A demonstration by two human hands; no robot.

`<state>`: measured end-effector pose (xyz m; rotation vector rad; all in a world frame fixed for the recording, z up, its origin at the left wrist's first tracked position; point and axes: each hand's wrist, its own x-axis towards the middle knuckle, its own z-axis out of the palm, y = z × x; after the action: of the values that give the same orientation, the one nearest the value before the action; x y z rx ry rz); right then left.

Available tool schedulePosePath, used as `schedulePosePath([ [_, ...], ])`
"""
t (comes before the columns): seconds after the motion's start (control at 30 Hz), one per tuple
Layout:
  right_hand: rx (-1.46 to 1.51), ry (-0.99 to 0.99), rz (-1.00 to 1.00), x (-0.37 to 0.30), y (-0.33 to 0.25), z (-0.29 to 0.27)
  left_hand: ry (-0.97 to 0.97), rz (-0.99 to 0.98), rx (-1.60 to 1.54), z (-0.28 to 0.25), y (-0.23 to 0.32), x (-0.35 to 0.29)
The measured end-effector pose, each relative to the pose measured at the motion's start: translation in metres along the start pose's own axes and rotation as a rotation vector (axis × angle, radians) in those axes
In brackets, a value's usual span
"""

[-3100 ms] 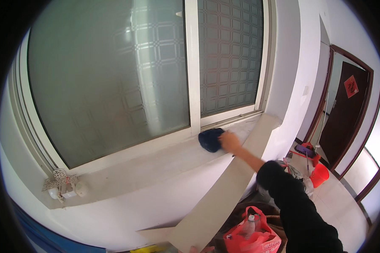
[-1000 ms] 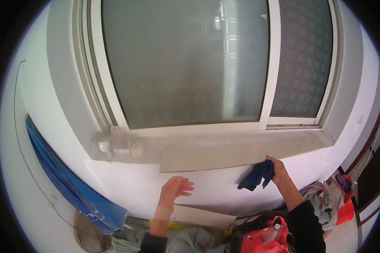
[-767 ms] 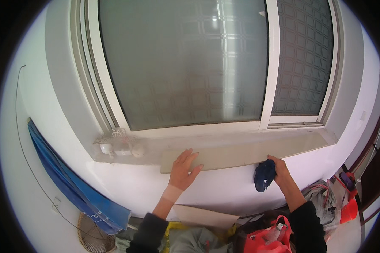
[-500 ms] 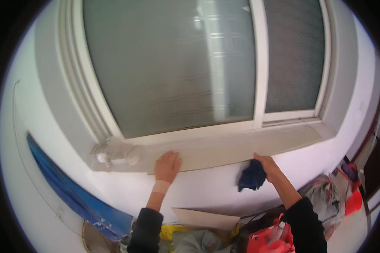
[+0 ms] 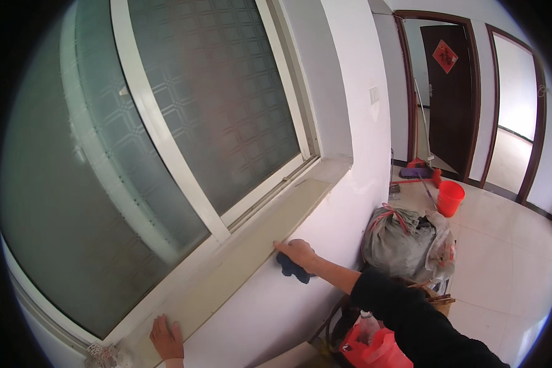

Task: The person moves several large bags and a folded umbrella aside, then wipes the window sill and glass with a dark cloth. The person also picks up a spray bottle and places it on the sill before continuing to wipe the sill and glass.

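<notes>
A long pale board [image 5: 242,276] lies along the windowsill [image 5: 335,170] beneath a frosted sliding window [image 5: 218,98]. My left hand [image 5: 166,338] rests on the board near its left end, fingers laid out and holding nothing. Farther right, my right hand [image 5: 297,253] is at the board's front edge, with its thumb on the edge. A dark blue cloth [image 5: 293,268] is bunched in that hand and hangs below the edge against the white wall. The left forearm is mostly out of the picture.
Small objects in clear wrapping [image 5: 101,354] sit at the sill's left end. Below right stand a red bag [image 5: 374,349] with a bottle, a grey tied sack [image 5: 392,242] and a red bucket [image 5: 451,197]. A dark door [image 5: 451,104] is beyond.
The view has swung to the right, bringing the doorways and tiled floor into sight. Both hands stay at the board, and the cloth is still in my right hand.
</notes>
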<state>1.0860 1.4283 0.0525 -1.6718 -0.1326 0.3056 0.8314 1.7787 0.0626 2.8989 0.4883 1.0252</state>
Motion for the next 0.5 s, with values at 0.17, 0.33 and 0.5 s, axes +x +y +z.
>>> schedulePosePath([
  [0.17, 0.106, -0.102, 0.11, -0.001, -0.014, -0.006, -0.105, 0.015, -0.027, -0.002, 0.016, 0.009],
  [0.33, 0.111, -0.039, 0.101, 0.011, -0.011, -0.007, -0.067, 0.082, -0.074, -0.003, 0.02, 0.012],
  [0.5, 0.012, -0.098, 0.138, 0.01, -0.012, 0.01, 0.053, 0.141, -0.057, 0.0, 0.001, 0.006],
])
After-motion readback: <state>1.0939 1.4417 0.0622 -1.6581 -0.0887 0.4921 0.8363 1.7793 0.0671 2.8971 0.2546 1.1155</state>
